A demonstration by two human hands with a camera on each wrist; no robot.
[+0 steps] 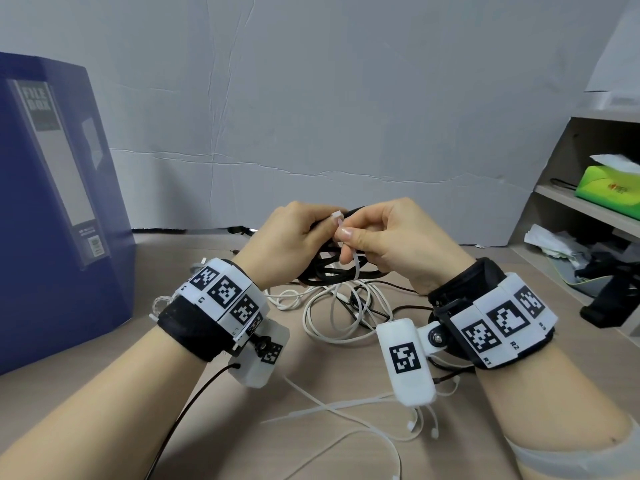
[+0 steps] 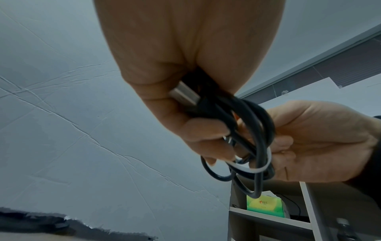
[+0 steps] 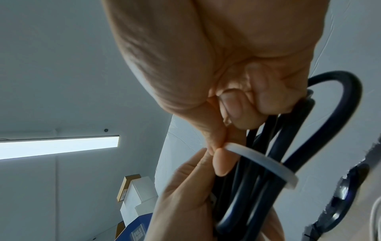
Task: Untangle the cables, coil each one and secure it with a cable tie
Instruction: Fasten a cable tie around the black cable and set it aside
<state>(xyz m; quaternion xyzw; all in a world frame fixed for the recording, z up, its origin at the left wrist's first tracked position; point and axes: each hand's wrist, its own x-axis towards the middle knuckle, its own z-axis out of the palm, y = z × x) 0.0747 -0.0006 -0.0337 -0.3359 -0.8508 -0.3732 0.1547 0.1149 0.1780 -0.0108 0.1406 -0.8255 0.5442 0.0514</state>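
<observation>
We see both hands raised together above the desk (image 1: 104,393), meeting over a coiled black cable (image 1: 332,271). The left hand (image 1: 287,240) has its fingers curled round the bundle of black loops; in the left wrist view the coil (image 2: 247,130) runs out of the fist and hangs below it, with a metal USB plug (image 2: 185,94) tucked against the palm. The right hand (image 1: 394,240) sits just beside the left, touching it, and pinches a white cable tie (image 1: 349,258) between thumb and forefinger. In the right wrist view the tie (image 3: 264,161) passes across the black loops (image 3: 257,187) just beyond the fingertips, and its tail hangs down under the right hand in the head view. The tie's small head (image 1: 337,215) shows at the top, between the two thumbs.

Below the hands, nearer the wrists, a loose white cable (image 1: 329,327) lies tangled on the desk with a thin dark cable (image 1: 401,308). Closer to us, under the right wrist, spare cable ties (image 1: 346,410) are scattered. A blue file box (image 1: 59,202) stands well off to the left hand's side, and a green tissue box (image 1: 609,185) sits on a shelf (image 1: 571,202) off to the right.
</observation>
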